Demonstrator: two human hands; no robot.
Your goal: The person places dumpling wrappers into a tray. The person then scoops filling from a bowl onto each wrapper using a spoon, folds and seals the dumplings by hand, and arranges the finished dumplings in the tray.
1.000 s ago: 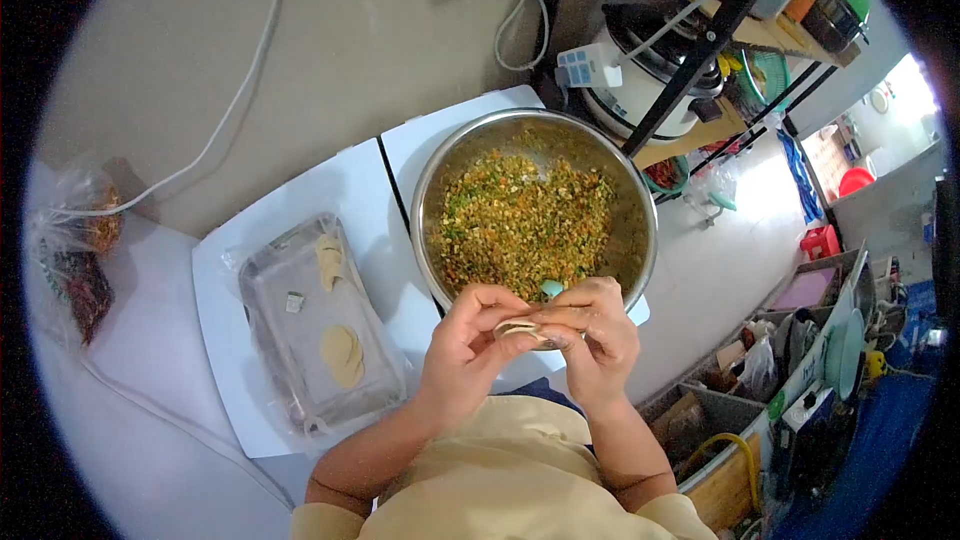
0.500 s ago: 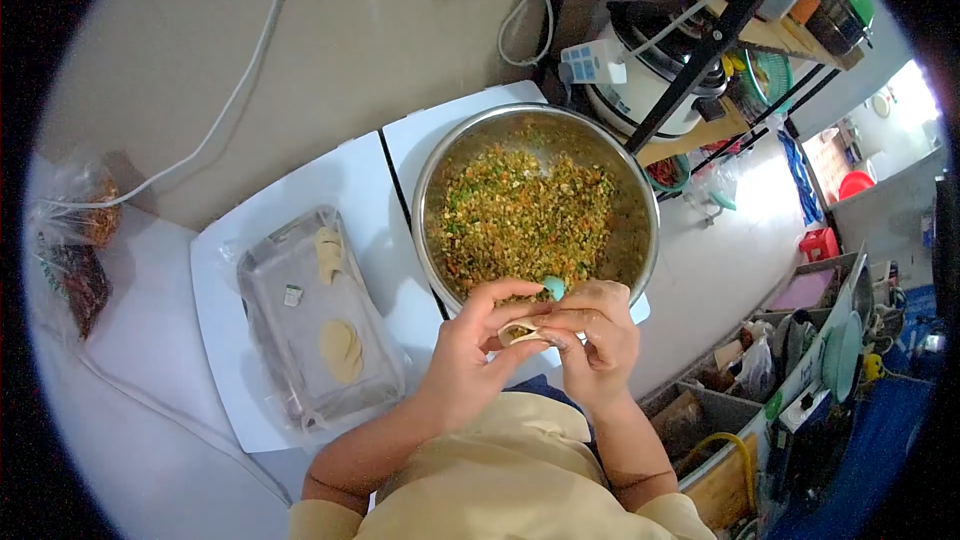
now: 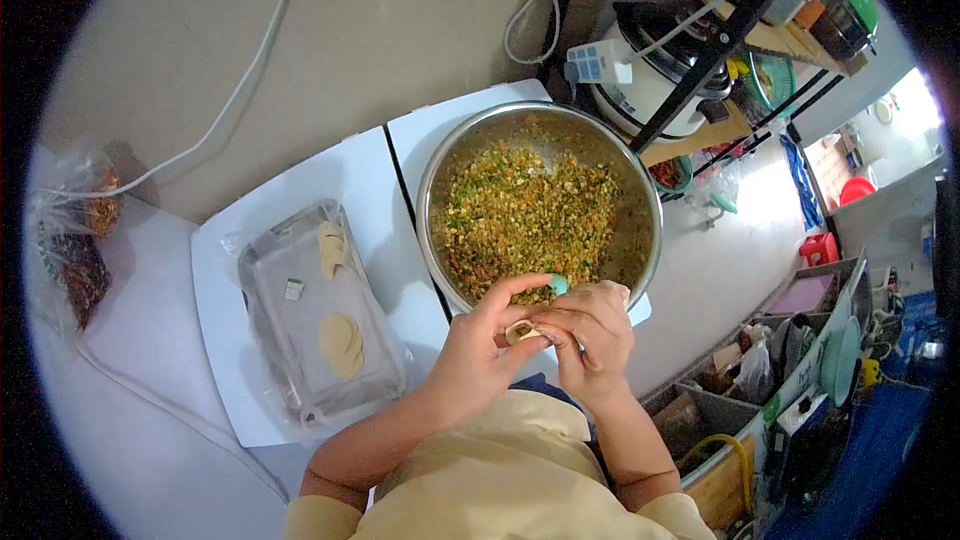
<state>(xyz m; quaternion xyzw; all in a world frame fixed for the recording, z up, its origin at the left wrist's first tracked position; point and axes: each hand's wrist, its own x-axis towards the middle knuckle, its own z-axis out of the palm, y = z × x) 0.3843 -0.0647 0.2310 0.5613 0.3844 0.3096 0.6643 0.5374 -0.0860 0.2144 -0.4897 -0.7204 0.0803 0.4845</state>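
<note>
A partly folded dumpling [image 3: 519, 331], with some filling showing at its open end, is pinched between my two hands in front of my body. My left hand [image 3: 477, 342] grips its left side with thumb and fingers. On the other side, my right hand [image 3: 592, 336] presses the dough edge with its fingertips. A turquoise end of some tool [image 3: 557, 284] pokes out above my right hand; the rest is hidden. Just beyond my hands stands a large steel bowl [image 3: 428, 202] of chopped vegetable filling [image 3: 530, 210].
On the white table [image 3: 350, 175] at left, a plastic-lined tray [image 3: 300, 340] holds round dough wrappers [image 3: 341, 345] and a small packet [image 3: 294, 289]. A rack with a cooker [image 3: 640, 95] stands back right. Bagged food [image 3: 80, 275] lies far left.
My fingers have shifted slightly around the dumpling, and my right hand has curled over it more. The whole view has moved a little. The bowl and tray stay where they were.
</note>
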